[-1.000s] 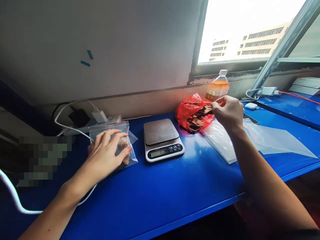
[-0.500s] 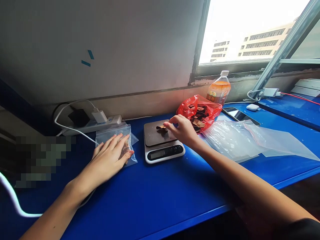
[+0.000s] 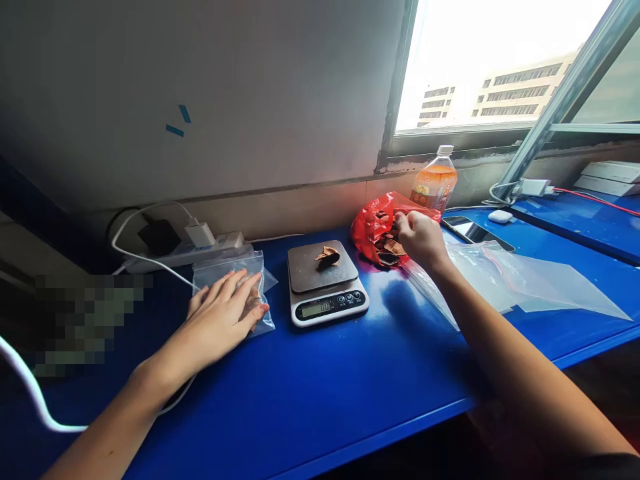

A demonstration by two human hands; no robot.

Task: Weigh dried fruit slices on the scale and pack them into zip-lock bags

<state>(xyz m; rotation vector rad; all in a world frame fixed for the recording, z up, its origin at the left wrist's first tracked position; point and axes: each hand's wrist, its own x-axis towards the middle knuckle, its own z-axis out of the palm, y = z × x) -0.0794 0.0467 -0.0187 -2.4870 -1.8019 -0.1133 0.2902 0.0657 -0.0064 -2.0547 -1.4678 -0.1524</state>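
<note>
My left hand [image 3: 225, 307] lies flat, fingers spread, over a clear zip bag [image 3: 260, 267] with brownish pieces inside. My right hand [image 3: 423, 237] is closed at the mouth of a red plastic bag [image 3: 367, 223]; its fingertips are hidden, so what they grip does not show. Dried brown, curled slices [image 3: 393, 247] fill the red bag. Between my hands stands a white kitchen scale [image 3: 325, 313] with a metal plate. One curled dried piece [image 3: 327, 256] rests on that plate, and the display is lit.
Flat clear plastic bags [image 3: 480, 280] lie on the blue table [image 3: 280, 400] at the right. Behind them are a phone [image 3: 477, 233], a white earphone case [image 3: 500, 217] and an orange drink bottle [image 3: 435, 180]. A power strip [image 3: 230, 243] with cables runs along the wall.
My right hand has left the dried piece on the scale and moved right to the red bag. The piece stays on the plate. My left hand keeps its place.
</note>
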